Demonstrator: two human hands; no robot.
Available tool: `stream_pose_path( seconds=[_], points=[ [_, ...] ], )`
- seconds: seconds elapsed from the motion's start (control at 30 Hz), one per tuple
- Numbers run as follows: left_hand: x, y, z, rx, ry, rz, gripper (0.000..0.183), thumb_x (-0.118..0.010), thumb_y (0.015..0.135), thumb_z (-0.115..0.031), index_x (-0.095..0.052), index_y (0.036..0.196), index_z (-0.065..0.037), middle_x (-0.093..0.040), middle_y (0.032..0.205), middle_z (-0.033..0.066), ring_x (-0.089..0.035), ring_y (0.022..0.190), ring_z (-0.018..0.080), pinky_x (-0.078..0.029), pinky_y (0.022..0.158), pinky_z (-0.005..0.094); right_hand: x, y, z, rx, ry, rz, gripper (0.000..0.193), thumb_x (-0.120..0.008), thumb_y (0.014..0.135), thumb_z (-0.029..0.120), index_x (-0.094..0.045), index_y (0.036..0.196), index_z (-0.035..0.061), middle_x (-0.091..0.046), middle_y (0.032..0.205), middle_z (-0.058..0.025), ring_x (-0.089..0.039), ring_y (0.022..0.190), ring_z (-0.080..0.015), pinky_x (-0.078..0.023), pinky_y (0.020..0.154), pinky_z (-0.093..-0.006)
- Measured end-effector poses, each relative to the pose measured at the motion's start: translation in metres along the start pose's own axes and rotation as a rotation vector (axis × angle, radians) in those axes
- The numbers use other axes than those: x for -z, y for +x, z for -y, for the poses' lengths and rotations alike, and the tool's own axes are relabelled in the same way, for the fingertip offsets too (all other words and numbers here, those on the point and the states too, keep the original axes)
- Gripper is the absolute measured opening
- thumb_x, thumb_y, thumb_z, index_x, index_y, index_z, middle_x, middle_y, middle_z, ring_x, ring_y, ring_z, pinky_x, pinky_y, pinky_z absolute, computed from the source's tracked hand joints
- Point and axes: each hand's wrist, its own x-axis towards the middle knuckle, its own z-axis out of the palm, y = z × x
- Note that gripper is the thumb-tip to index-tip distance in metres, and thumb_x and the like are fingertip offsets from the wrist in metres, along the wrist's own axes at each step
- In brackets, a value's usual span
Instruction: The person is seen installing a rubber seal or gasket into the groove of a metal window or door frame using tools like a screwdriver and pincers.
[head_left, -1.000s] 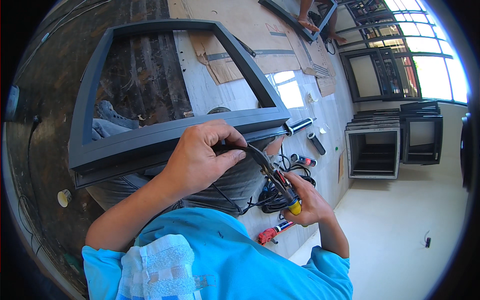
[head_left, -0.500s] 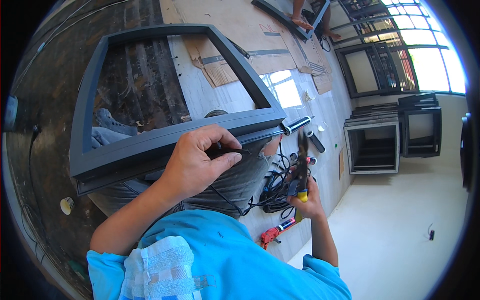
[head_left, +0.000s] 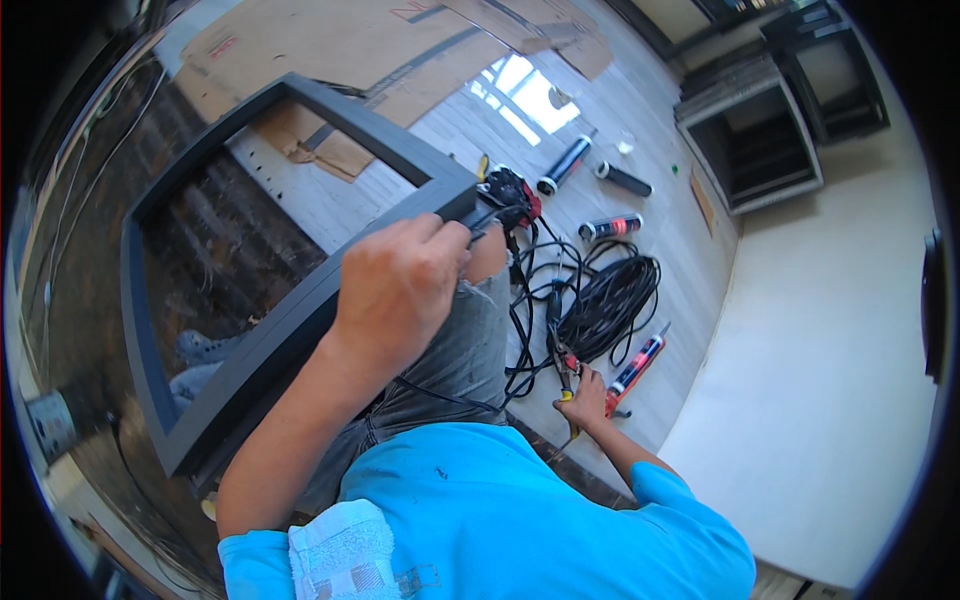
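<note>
A dark grey rectangular frame (head_left: 300, 265) rests tilted across my lap, its opening facing up. Along its near right side, my left hand (head_left: 398, 290) is closed, knuckles up. Its fingertips are mostly hidden; a thin black strip showed in their pinch just before, and a dark edge (head_left: 482, 222) shows beside them now. Low at my right, my right hand (head_left: 585, 402) grips a pair of pliers (head_left: 566, 380) with yellow on the handles, close to the floor. Right beside that hand lies a red caulking gun with a sealant tube (head_left: 638, 362) in it.
A coiled black cable (head_left: 612, 305) lies beyond my right hand. Several sealant tubes (head_left: 565, 165) and a black and red power tool (head_left: 512, 195) are on the marble-look floor. Flattened cardboard (head_left: 330, 50) spreads ahead. Stacked dark frames (head_left: 755, 140) stand against the wall at right.
My right hand has lowered the pliers toward the floor beside the cable. My left hand has turned knuckles up and sits against the frame's corner area. The view has swung rightward.
</note>
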Motion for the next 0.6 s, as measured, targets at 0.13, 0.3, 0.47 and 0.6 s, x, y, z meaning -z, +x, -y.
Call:
stream_pose_path(
  seconds=[0.13,0.3,0.47,0.6],
  points=[
    [-0.007,0.013,0.004,-0.009,0.078,0.149,0.015,-0.077,0.083,-0.007,-0.072,0.097,-0.004,-0.071,0.090,0.0129,-0.069,0.084,0.0340,-0.054,0.073,0.0406,-0.028,-0.009,-0.008,0.022,-0.198,0.181,0.137,-0.091,0.057,0.062,-0.024,0.154,-0.0055,-0.042,0.146,-0.0295,-0.043,0.137,-0.0474,-0.037,0.114,-0.0566],
    [0.001,0.019,0.005,0.062,-0.060,0.264,0.020,-0.074,0.087,0.000,-0.073,0.107,0.001,-0.075,0.098,0.0157,-0.074,0.091,0.0268,-0.055,0.082,0.0335,0.046,0.075,-0.009,0.196,-0.134,0.423,0.065,-0.077,0.074,0.053,-0.071,0.119,0.0067,-0.072,0.118,-0.0197,-0.068,0.114,-0.0359,-0.054,0.098,-0.0469],
    [0.010,0.021,-0.002,0.232,-0.084,0.228,0.022,-0.073,0.088,0.003,-0.073,0.110,0.002,-0.076,0.098,0.0154,-0.072,0.090,0.0215,-0.055,0.084,0.0319,0.108,0.180,0.065,0.377,0.525,-0.355,0.020,-0.056,0.091,0.016,-0.068,0.097,0.0010,-0.070,0.094,-0.0251,-0.069,0.091,-0.0438,-0.054,0.079,-0.0499],
    [-0.006,0.036,-0.003,0.118,0.122,0.203,0.020,-0.075,0.087,-0.001,-0.074,0.107,-0.001,-0.076,0.095,0.0130,-0.071,0.086,0.0222,-0.052,0.085,0.0345,0.073,0.241,0.066,0.086,0.111,0.010,0.041,-0.067,0.083,0.037,-0.073,0.107,0.0045,-0.073,0.112,-0.0218,-0.070,0.108,-0.0389,-0.055,0.094,-0.0475]
  ],
)
